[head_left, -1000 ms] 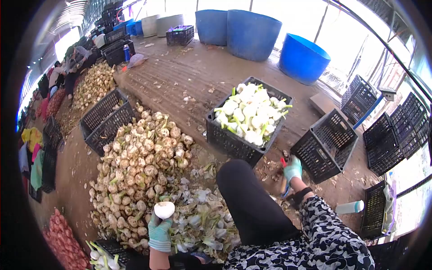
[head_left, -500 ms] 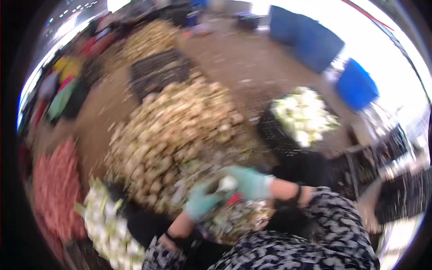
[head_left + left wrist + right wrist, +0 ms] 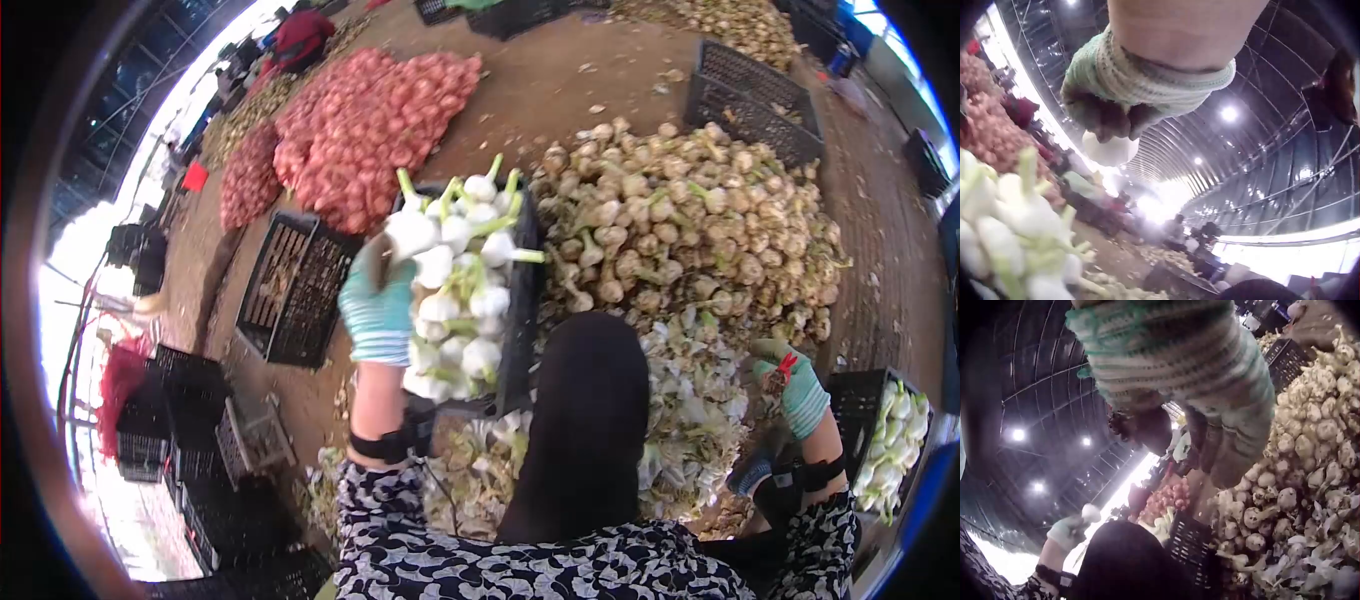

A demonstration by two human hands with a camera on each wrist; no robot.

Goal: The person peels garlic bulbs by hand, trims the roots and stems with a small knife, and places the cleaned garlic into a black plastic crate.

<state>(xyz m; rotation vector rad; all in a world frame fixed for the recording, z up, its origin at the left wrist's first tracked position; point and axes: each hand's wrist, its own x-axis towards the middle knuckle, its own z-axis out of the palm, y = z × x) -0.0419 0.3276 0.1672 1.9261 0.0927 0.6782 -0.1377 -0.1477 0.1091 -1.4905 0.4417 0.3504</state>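
My left hand (image 3: 378,310), in a striped green-and-white glove, pinches a white trimmed garlic bulb (image 3: 1110,151) with its fingertips. It is at the left side of a black crate (image 3: 520,350) heaped with clean white garlic bulbs (image 3: 455,310) on green stems. Over by the leaf litter on the right, my gloved right hand (image 3: 803,397) curls round a small tool with a red part (image 3: 786,366); its working end cannot be made out. Beyond the litter lies a heap of untrimmed garlic (image 3: 680,220).
Peeled skins and leaves (image 3: 690,410) cover the floor around my knee (image 3: 590,400). Another black crate of white garlic (image 3: 893,435) stands at right. A pile of pink-red bulbs (image 3: 370,130) and a black crate (image 3: 297,285) lie at left; a further crate (image 3: 755,100) stands behind the heap.
The view has swung left. Both hands met around a white bulb half a second ago; now they are apart, the left with a bulb at the garlic crate, the right out by the litter.
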